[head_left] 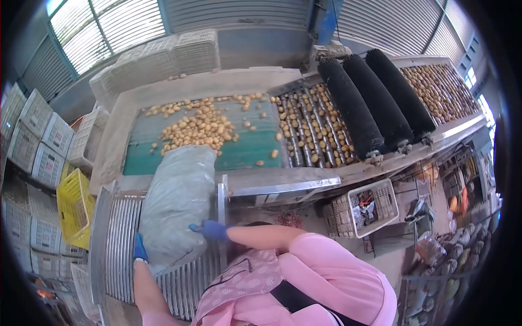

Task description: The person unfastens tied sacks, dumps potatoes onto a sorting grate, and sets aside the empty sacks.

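The pale bag (pixel 182 201) lies across metal bars (pixel 120 233) between our left hand (pixel 141 249) and right hand (pixel 215 230), its far end near the yellowish produce (pixel 201 126). Both our hands meet its sides; we cannot tell whether either grips it.

The sack (pixel 179 201) was pale grey-green, the gloves (pixel 215 230) blue, the potatoes (pixel 201 127) yellow-tan, the belt (pixel 244 156) green. Sleeves (pixel 326 255) were pink, the apron (pixel 244 274) mauve with pale patches; rollers (pixel 379 100) were black, one crate (pixel 81 217) yellow.
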Demonstrator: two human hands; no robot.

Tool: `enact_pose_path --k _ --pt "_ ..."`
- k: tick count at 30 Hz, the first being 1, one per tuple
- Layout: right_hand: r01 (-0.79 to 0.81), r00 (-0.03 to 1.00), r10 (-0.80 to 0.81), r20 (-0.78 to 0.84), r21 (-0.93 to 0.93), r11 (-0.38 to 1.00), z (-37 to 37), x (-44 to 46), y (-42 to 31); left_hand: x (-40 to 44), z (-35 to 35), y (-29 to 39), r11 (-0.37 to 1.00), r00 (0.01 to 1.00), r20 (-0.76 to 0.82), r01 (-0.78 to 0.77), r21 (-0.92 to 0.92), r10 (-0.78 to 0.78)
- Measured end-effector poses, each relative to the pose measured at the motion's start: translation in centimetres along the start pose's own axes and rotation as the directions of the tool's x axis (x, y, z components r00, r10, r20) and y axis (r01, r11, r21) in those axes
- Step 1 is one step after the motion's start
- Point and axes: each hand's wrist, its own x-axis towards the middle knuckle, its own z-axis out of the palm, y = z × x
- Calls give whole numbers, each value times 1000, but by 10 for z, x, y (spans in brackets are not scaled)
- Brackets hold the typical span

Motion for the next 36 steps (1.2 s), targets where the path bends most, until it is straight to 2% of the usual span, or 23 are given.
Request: enact_pose_path --k 6,9,12,13,14,16,17,18,19,20,23,24,26,29,36 --pt "20 999 -19 -32 12 1000 3 4 -1 1 1 -3 1000 999 -50 16 12 -15" --pt "-27 997 25 -72 -28 999 3 3 -4 2 2 -7 1000 998 -67 12 20 -11" --pt "-32 999 30 -33 -42 999 6 13 0 6 0 -17 1000 998 -56 -1 17 1" --pt "76 993 -81 -89 -56 996 13 22 10 9 -4 -23 961 998 48 53 -271 -42" --pt "184 972 -193 -138 -72 980 26 43 36 0 -1 -11 983 997 4 77 -168 -78" --pt "211 965 -208 -161 0 977 40 54 46 -25 9 32 990 987 -87 136 45 -132" --pt "124 984 -111 -137 87 988 35 49 35 17 -12 -35 965 992 121 55 -257 -25" --pt "31 993 -11 -117 170 985 27 41 23 17 -14 -40 942 988 136 114 -316 -74" --pt "91 994 -74 -85 212 973 21 16 2 17 -14 -42 911 981 151 173 -374 -124" --pt "146 989 -137 -52 257 955 12 -10 -21 24 -4 -34 933 986 133 143 -330 -104" --pt "427 897 -308 -318 437 792 69 68 53 50 46 -4 989 996 89 26 -145 -13" --pt "381 923 -303 -239 436 815 62 66 50 56 64 10 994 996 89 4 -106 5" --pt "23 987 31 -160 326 945 37 29 13 62 91 33 999 996 83 -30 -34 33" --pt "81 947 21 -321 301 950 60 61 40 66 120 57 998 992 117 -46 37 42" --pt "58 975 23 -222 353 934 50 37 24 70 155 98 988 981 186 -85 127 61"
